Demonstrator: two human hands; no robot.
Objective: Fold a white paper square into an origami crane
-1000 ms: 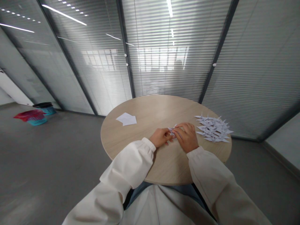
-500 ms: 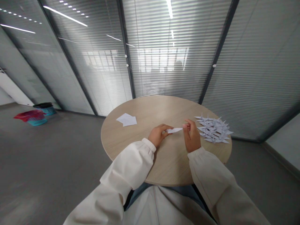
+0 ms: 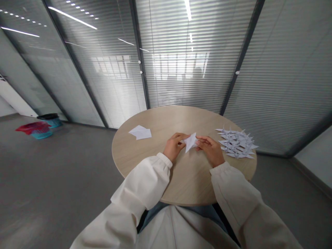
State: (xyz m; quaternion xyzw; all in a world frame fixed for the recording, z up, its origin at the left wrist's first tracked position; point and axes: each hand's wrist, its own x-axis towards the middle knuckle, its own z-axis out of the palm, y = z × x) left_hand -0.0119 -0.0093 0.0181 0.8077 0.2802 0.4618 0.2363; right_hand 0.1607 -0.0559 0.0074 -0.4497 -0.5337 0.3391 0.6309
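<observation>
A small piece of folded white paper [image 3: 191, 142] with pointed ends is held between my two hands, just over the middle of the round table [image 3: 160, 117]. My left hand [image 3: 173, 148] pinches its left side between thumb and fingers. From the right, my right hand [image 3: 211, 151] grips the opposite side, its fingertips closed on the paper. Beyond my right hand lies a pile of folded paper cranes [image 3: 237, 143], white and spiky. Several flat sheets of white paper [image 3: 140, 132] overlap at the table's left.
A glass partition with blinds [image 3: 181, 86] rises right behind the table. On the floor at far left stand two blue waste baskets, one with a red liner [image 3: 38, 130], the other with a black liner [image 3: 49, 117].
The folded paper has turned from a thin, edge-on strip to a wider pointed shape facing me. My right hand has tipped over and moved its fingertips left onto the paper's side.
</observation>
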